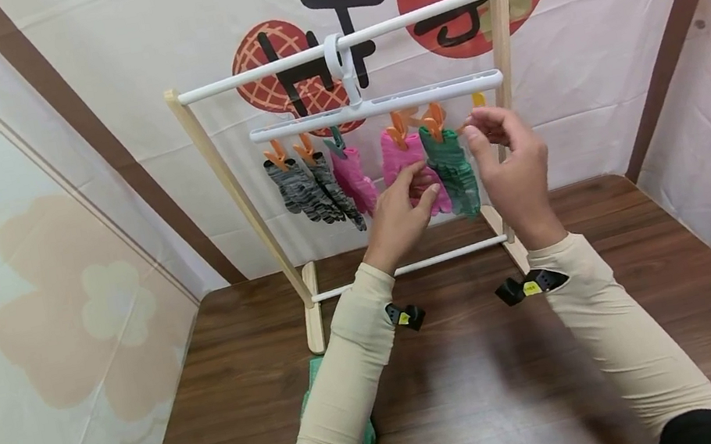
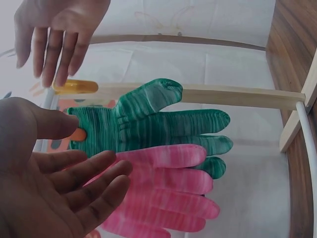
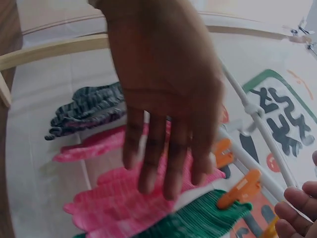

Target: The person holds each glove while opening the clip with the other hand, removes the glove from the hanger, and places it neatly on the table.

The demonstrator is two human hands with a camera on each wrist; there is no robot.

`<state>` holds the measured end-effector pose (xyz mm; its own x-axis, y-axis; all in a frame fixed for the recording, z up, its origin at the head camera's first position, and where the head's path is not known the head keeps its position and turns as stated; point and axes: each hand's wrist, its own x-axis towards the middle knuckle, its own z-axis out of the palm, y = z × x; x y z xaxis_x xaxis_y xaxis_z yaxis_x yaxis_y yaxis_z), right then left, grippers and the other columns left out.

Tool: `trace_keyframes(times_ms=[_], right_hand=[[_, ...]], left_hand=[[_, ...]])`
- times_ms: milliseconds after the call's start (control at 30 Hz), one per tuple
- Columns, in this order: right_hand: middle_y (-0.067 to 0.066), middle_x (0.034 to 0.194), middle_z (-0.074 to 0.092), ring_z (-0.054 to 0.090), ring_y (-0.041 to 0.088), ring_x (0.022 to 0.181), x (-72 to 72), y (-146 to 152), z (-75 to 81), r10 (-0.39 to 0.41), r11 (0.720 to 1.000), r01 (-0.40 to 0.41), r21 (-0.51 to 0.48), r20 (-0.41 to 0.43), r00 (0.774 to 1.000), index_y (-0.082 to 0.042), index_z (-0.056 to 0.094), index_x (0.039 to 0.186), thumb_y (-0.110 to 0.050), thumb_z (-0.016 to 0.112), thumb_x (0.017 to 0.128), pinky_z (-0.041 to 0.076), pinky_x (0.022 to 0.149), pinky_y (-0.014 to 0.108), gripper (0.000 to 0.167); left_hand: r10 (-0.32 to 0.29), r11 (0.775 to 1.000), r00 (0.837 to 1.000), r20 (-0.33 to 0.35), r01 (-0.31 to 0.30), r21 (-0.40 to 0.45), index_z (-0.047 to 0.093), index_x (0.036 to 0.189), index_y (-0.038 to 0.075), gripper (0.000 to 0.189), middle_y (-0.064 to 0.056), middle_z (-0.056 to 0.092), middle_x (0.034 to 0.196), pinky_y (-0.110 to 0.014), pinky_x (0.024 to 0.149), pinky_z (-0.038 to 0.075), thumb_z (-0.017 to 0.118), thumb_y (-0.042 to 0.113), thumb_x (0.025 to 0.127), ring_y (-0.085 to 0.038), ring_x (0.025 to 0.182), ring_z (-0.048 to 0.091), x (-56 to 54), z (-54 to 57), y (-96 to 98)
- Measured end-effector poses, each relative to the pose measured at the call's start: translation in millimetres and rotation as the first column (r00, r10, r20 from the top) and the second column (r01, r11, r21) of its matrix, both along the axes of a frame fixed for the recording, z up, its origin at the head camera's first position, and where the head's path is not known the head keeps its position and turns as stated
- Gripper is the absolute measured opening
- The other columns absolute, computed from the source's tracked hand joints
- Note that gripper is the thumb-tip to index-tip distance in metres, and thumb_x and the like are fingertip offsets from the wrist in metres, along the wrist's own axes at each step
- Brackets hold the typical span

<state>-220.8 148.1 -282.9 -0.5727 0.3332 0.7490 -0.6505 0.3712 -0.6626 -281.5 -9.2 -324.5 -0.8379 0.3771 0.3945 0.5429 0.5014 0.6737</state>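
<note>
Gloves hang by clips from a white hanger [image 1: 426, 94]: grey-and-black gloves [image 1: 303, 191] at the left, a pink glove [image 1: 355, 178], another pink glove [image 1: 394, 156], and a green glove [image 1: 453, 165] at the right. My left hand [image 1: 400, 214] is before the right-hand pink glove with its fingers spread, gripping nothing. My right hand [image 1: 518, 169] is raised beside the green glove, near the yellow clip [image 2: 77, 87]. Its fingers look loosely extended in the left wrist view. An orange clip [image 3: 240, 189] pinches the green glove's cuff.
A wooden stand with a white top bar [image 1: 419, 14] carries the hanger. On the brown table [image 1: 471, 392], a green cloth item [image 1: 369, 434] lies partly hidden under my left forearm. A printed cloth backdrop [image 1: 611, 50] stands close behind the stand.
</note>
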Motion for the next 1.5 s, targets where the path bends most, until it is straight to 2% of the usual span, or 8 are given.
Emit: trace_keyframes(times_ms=[100,200,333,467,700,900,1133,1500], right_hand=[[0.019,0.116,0.070,0.065,0.025,0.109,-14.2,-2,-12.3,0.000,0.997,0.001,0.080,-0.001,1.000,0.007,0.065,0.123,-0.010,0.063,0.100,0.049,0.098,0.031,0.029],[0.015,0.126,0.068,0.062,0.022,0.121,-29.7,-1,-25.3,-0.003,0.989,0.000,0.149,0.024,1.000,0.003,0.063,0.131,-0.018,0.064,0.101,0.046,0.105,0.037,0.037],[0.016,0.140,0.060,0.053,0.024,0.133,-33.3,-7,-28.4,-0.038,0.973,0.015,0.229,0.097,0.995,0.001,0.055,0.141,-0.024,0.062,0.102,0.040,0.112,0.041,0.047],[0.018,0.145,0.054,0.050,0.029,0.136,-34.7,-12,-27.7,-0.064,0.964,0.019,0.265,0.162,0.985,0.000,0.049,0.147,-0.027,0.060,0.103,0.038,0.113,0.047,0.053],[0.022,0.140,0.054,0.052,0.034,0.127,-42.8,-19,-24.4,-0.069,0.965,0.010,0.261,0.220,0.973,0.002,0.044,0.150,-0.027,0.057,0.104,0.041,0.110,0.050,0.055],[0.022,0.135,0.054,0.055,0.034,0.116,-47.1,-20,-25.7,-0.075,0.971,0.016,0.239,0.238,0.968,0.000,0.043,0.150,-0.026,0.056,0.104,0.048,0.098,0.051,0.055],[0.022,0.141,0.051,0.052,0.035,0.126,-54.4,-19,-25.0,-0.095,0.969,0.036,0.244,0.238,0.967,0.000,0.044,0.149,-0.028,0.057,0.104,0.042,0.107,0.053,0.055],[0.022,0.139,0.054,0.052,0.034,0.130,-62.8,-20,-19.4,-0.103,0.974,0.044,0.222,0.264,0.959,0.002,0.047,0.146,-0.023,0.058,0.104,0.040,0.110,0.048,0.051]], left_hand=[[-0.010,1.000,1.000,-0.004,0.010,-0.004,0.050,0.148,0.007,0.049,-0.007,0.069,0.124,-0.030,0.092,0.052,0.061,0.025,0.103,-0.017,0.106,0.067,-0.1,0.8,0.4],[-0.019,1.000,1.000,-0.004,0.019,-0.007,0.048,0.149,0.007,0.051,-0.008,0.068,0.125,-0.032,0.093,0.052,0.061,0.026,0.104,-0.018,0.107,0.067,-0.9,1.9,1.2],[-0.015,1.000,1.000,0.002,0.015,-0.026,0.047,0.151,0.007,0.053,-0.009,0.068,0.126,-0.033,0.093,0.053,0.061,0.027,0.103,-0.018,0.108,0.067,-1.8,2.3,2.5],[-0.004,0.998,1.000,0.014,0.005,-0.058,0.045,0.152,0.007,0.054,-0.009,0.068,0.125,-0.032,0.092,0.053,0.061,0.025,0.103,-0.019,0.107,0.067,-2.3,1.2,2.5],[-0.007,1.000,0.999,0.032,0.008,-0.017,0.043,0.154,0.010,0.056,-0.008,0.068,0.125,-0.032,0.092,0.053,0.060,0.017,0.102,-0.018,0.106,0.067,-2.4,1.1,0.7],[0.003,0.999,1.000,0.026,-0.002,-0.054,0.044,0.154,0.011,0.056,-0.007,0.070,0.123,-0.031,0.092,0.052,0.060,0.020,0.101,-0.017,0.105,0.068,-0.8,1.3,0.3],[-0.005,0.998,1.000,0.010,0.005,-0.058,0.044,0.153,0.010,0.054,-0.007,0.069,0.122,-0.031,0.093,0.052,0.060,0.020,0.102,-0.018,0.106,0.067,-0.9,1.1,-0.3],[0.003,0.998,1.000,0.013,-0.002,-0.068,0.045,0.152,0.010,0.055,-0.008,0.069,0.124,-0.031,0.091,0.053,0.062,0.022,0.102,-0.018,0.106,0.068,-2.2,0.9,0.4]])
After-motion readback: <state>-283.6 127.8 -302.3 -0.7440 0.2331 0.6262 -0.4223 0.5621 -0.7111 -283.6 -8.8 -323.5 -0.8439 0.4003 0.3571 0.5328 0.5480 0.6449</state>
